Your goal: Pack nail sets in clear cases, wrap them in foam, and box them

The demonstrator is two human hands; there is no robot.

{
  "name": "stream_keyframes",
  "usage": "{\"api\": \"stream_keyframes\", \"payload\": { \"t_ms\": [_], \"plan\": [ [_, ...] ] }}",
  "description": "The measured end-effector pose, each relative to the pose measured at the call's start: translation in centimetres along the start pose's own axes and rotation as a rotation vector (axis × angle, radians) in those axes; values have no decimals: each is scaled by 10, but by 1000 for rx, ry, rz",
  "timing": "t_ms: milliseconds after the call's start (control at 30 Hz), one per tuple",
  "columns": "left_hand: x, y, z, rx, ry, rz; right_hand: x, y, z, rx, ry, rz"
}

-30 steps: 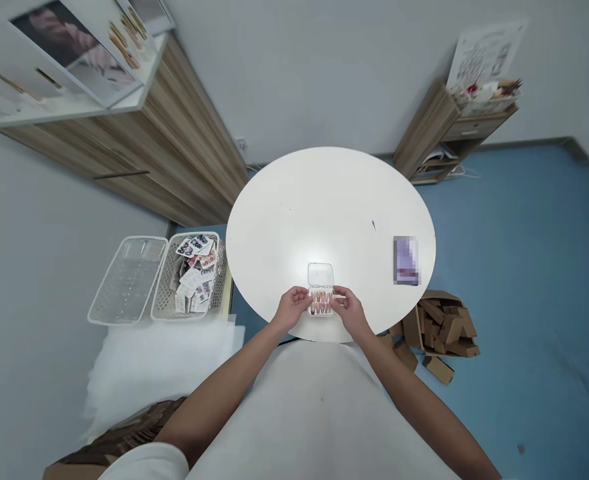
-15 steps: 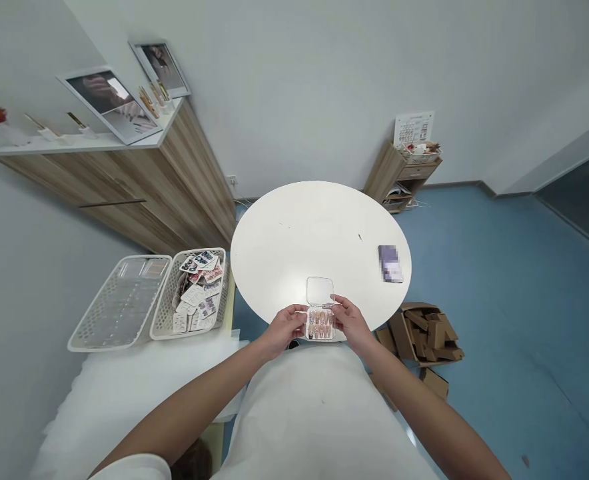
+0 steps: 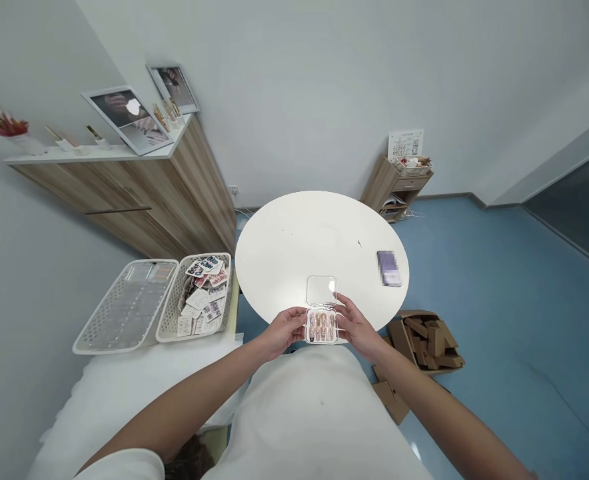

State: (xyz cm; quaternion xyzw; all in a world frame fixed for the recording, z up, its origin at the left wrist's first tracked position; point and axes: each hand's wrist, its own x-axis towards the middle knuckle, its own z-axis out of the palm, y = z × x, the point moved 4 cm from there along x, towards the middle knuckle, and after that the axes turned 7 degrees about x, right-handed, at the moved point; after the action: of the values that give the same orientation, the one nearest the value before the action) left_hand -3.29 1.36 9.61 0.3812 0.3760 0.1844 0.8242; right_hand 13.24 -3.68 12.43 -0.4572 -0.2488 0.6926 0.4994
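A small clear plastic case of press-on nails [image 3: 321, 327] is between my two hands at the near edge of the white oval table [image 3: 294, 247]. Its transparent lid [image 3: 321, 291] is folded back, away from me. Two rows of pinkish, glittery nails show inside. My left hand [image 3: 285, 331] grips the case by its left side, fingers closed on the rim. On the opposite side, my right hand [image 3: 357, 328] holds the right edge near the hinge, with a finger reaching up beside the lid.
Left of the table stand a white basket of nail cards [image 3: 202, 297] and a white basket of clear cases [image 3: 127, 307]. A purple pixelated item [image 3: 389, 269] lies at the table's right. A carton of brown boxes [image 3: 429, 340] sits on the floor. A wooden cabinet [image 3: 174, 193] stands behind left.
The view has tilted and shifted slightly, so the surroundings sit a little lower. Both hands keep hold of the case, its lid still folded back.
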Motion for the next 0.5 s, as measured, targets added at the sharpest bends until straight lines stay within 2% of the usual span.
{"api": "stream_keyframes", "payload": {
  "t_ms": [300,500],
  "plan": [
    [0,7,-1,-106,36,36,3,5,4,95,88,-40],
    [2,7,-2,-165,86,42,3,5,10,196,74,-61]
  ]
}}
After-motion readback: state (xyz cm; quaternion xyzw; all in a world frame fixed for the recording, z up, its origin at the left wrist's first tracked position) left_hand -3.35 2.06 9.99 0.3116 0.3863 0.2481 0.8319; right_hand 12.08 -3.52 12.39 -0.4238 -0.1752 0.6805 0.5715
